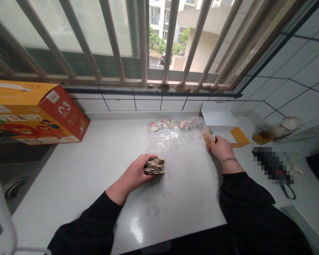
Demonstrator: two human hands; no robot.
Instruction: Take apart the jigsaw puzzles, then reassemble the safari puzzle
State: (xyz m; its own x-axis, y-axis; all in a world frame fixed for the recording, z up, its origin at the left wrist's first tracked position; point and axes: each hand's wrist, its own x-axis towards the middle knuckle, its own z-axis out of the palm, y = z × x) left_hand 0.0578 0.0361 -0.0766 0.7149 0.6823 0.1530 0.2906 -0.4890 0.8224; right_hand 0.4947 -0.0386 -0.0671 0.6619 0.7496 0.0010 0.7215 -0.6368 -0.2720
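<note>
A person's left hand [135, 173] grips a thick stack of thin cards [154, 166] over a pale counter [180, 198], fingers and thumb wrapped around its sides (whether it rests on the surface cannot be told). Beyond the stack and to its right, the right hand [221, 146] pinches a small yellow-and-blue piece [212, 134], largely hidden by the fingers, in front of an open white-and-yellow box [218, 110]. The step in hand appears to be one of sorting or gathering. The next move would seem to call for a firm, even squeeze on the stack, whose uneven edges could slip, and a light touch at the right.

Directly beyond the stack lie two clear plastic bags [164, 136] with patterned contents, the farther right one near the right hand. Farther out, to the stack's left, stands an orange carton [29, 106]: its front shows "EVEL UP!" (the opening is hard to make out) and its red end a large "03", the smaller print too fine to read.
</note>
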